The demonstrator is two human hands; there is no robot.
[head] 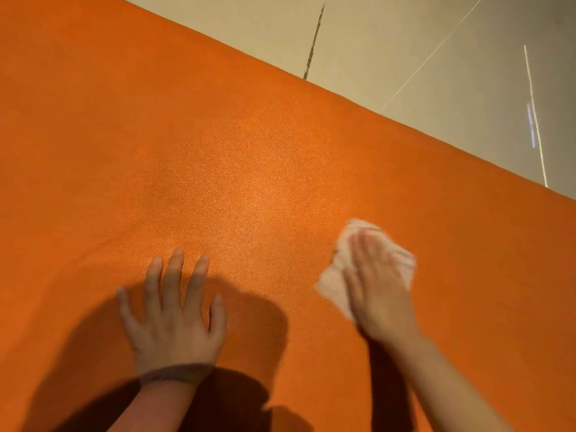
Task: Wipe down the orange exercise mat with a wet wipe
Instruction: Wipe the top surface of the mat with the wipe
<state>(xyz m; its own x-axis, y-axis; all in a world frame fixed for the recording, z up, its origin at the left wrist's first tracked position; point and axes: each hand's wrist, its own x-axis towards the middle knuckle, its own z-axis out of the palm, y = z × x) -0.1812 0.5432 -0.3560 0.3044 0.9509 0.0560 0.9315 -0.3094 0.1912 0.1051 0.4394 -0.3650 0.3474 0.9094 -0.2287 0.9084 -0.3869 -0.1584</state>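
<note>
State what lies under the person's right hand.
A crumpled wet wipe lies under the right hand, on the orange mat. Its middle and the mat beneath are covered.

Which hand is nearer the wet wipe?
Right. The right hand lies flat on the wet wipe, pressing it onto the orange mat. The left hand rests spread on the mat, apart from the wipe.

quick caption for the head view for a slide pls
Right hand presses a wet wipe flat on the orange mat while the left hand rests spread on it beside the tiled floor.
</note>
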